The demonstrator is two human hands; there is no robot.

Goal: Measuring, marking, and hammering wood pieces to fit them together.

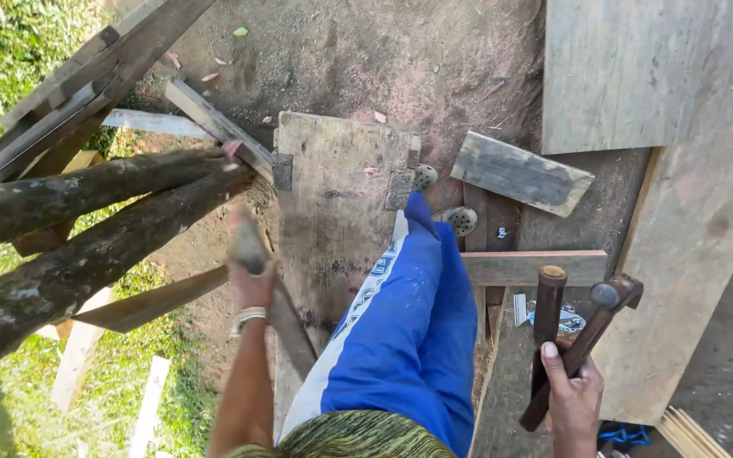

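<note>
Wood in the left hand, a hammer and a rod in the right

Weathered timber fills the view from above. The left hand (pixel 252 284), a metal watch at its wrist, is clenched round a narrow wooden slat (pixel 277 293) that runs slantwise from above the knuckles down past the forearm; the slat's upper end is blurred. Just beside it lies a broad, worn plank (pixel 332 187) with notched corners, over which the person's leg in blue trousers (pixel 409 331) reaches, the toes of two pale perforated clogs (pixel 461 219) showing at the plank's far end.

The right hand (pixel 572 399) is closed on two things at once: a hammer (pixel 591 326) with a brown wooden handle, its dark metal head pointing up and to the right, and a darker round rod (pixel 546 326) standing almost upright just beside the handle. Thumb and fingers wrap both near their lower ends.

Behind the hammer a short grey board (pixel 521 172) lies tilted on the earth, and a reddish batten (pixel 536 265) runs crosswise below it. Two large pale boards (pixel 689 170) lean along the right side. On the left, two rough bark-covered logs (pixel 69 229) slant across a stack of grey laths (pixel 86 80), with grass (pixel 10 34) beyond
</note>
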